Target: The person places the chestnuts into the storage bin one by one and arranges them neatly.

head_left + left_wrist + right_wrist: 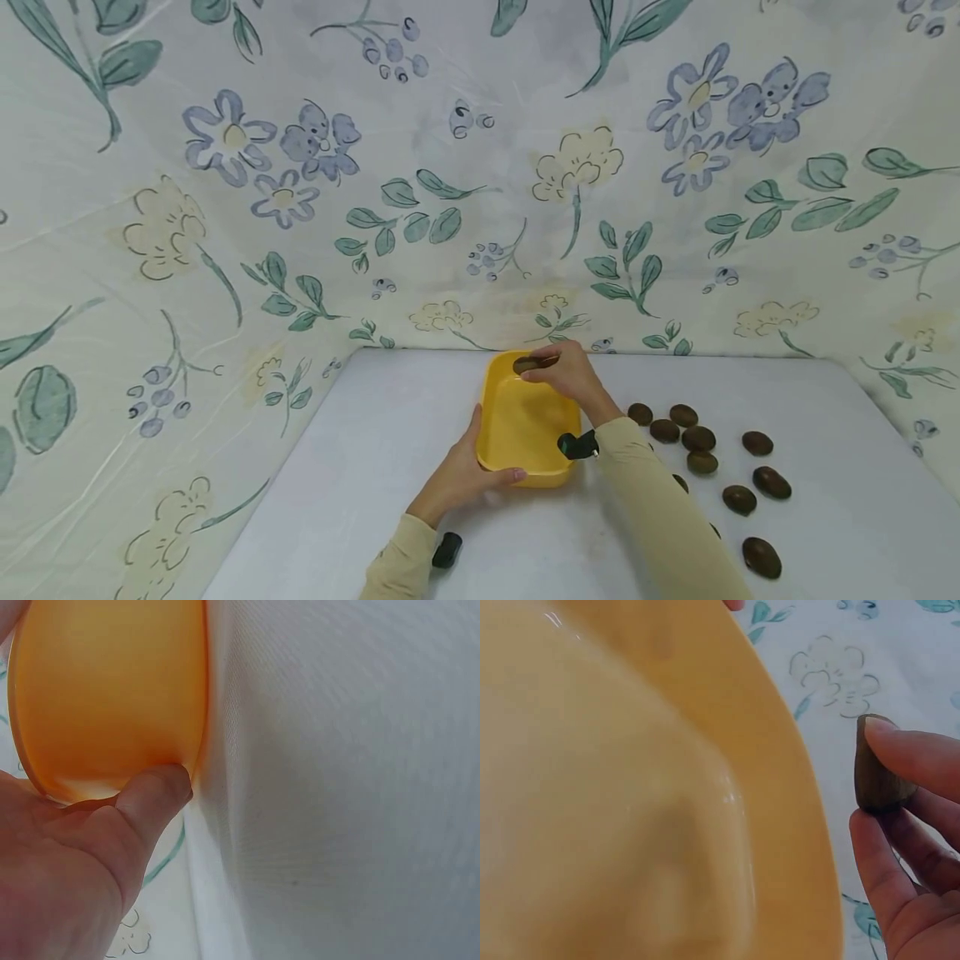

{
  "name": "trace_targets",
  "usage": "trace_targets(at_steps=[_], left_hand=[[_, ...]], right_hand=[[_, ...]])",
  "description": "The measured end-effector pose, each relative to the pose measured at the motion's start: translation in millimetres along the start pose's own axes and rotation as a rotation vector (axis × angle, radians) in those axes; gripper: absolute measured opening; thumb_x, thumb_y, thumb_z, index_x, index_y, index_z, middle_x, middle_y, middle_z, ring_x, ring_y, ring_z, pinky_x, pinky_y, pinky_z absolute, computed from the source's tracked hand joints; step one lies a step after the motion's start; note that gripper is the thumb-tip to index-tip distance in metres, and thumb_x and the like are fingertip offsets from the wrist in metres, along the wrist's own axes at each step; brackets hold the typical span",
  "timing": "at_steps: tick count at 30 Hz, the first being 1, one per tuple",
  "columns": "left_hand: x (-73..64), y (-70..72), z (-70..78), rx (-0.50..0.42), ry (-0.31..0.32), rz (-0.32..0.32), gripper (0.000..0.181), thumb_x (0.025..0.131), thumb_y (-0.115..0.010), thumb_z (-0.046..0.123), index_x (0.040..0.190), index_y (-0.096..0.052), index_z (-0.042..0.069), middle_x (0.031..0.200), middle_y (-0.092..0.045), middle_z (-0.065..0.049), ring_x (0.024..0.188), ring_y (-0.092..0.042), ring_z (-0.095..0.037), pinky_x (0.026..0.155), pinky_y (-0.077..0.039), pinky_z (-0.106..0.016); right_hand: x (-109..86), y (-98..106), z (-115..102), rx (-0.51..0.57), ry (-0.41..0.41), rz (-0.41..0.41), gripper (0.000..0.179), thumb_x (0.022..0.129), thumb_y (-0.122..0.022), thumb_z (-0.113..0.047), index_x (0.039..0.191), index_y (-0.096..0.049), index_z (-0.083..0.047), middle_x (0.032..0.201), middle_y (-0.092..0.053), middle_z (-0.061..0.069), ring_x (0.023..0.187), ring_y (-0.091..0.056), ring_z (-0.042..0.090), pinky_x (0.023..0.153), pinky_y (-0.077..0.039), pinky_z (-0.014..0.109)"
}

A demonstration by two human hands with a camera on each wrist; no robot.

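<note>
A yellow rectangular tray with rounded corners stands on the white table, its visible floor bare. My left hand grips its near-left corner, fingers along the left side and thumb against the near wall. Over the tray's far end, my right hand pinches a smooth dark brown oval piece between thumb and fingers. The right wrist view shows this brown piece edge-on beside the tray's rim, apart from it. Its material is unclear.
Several similar brown oval pieces lie scattered at the right of the table, some partly behind the right sleeve. Flower-printed cloth hangs behind the table's far edge.
</note>
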State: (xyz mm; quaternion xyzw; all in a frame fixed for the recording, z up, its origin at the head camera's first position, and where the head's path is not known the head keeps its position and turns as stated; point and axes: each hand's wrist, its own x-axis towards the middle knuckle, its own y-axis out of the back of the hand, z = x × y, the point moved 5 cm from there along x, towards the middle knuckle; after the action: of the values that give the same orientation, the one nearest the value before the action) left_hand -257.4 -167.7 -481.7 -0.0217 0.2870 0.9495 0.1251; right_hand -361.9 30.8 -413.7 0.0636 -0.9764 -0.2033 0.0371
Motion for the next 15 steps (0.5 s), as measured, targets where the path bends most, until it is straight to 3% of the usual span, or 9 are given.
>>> trace_targets(at_steps=[15], left_hand=[[0.5, 0.2, -0.4, 0.021, 0.003, -0.001, 0.135, 0.077, -0.086, 0.059, 0.167, 0.001, 0.01, 0.171, -0.025, -0.018, 0.149, -0.043, -0.036, 0.122, -0.035, -0.059]], right_hand=[[13.2, -22.9, 12.7, -0.035, -0.072, -0.011, 0.036, 0.084, -0.086, -0.009, 0.118, -0.077, -0.004, 0.12, -0.075, 0.014, 0.105, -0.07, 0.028, 0.102, -0.058, 0.041]])
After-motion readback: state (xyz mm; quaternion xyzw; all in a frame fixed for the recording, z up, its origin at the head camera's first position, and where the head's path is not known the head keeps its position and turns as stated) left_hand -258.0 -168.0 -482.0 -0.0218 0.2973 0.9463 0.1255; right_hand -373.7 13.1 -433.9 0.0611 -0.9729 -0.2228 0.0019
